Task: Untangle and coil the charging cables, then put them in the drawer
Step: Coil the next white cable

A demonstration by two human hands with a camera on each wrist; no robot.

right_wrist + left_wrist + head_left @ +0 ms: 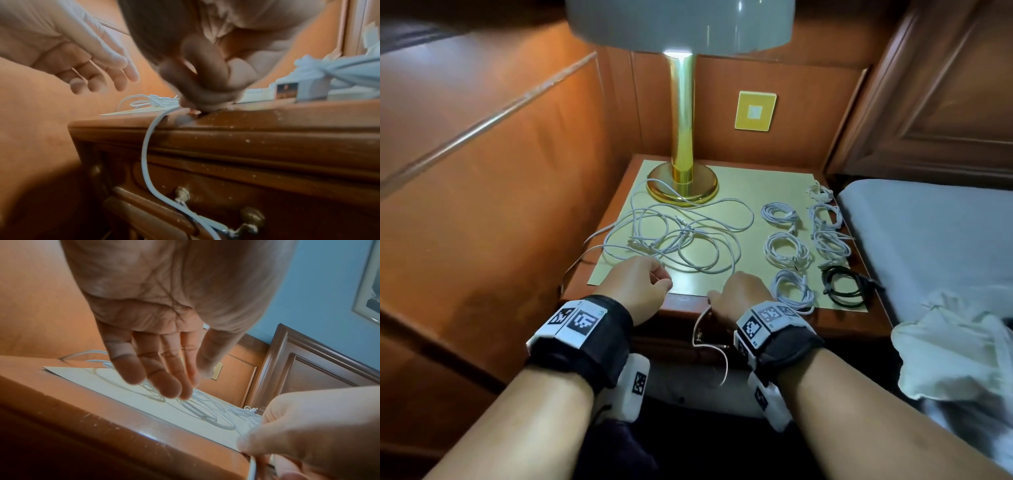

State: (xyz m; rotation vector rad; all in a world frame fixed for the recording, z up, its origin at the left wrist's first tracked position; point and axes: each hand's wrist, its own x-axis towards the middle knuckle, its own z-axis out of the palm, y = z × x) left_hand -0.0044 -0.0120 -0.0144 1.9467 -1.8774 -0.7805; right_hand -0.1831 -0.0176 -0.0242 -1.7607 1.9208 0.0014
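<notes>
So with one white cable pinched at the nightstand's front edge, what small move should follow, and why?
Probably draw the white cable up with the right hand that pinches it: its tail dangles over the closed wooden drawer, while the open left hand hovers by the tangled white cables, free to steady them.

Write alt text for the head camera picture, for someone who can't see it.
Two hands work at the front edge of a wooden nightstand: the right hand pinches a white charging cable that dangles over the edge, the left hand hovers open. Behind lie tangled white cables, six coiled white cables, one coiled black cable and a brass lamp.
</notes>
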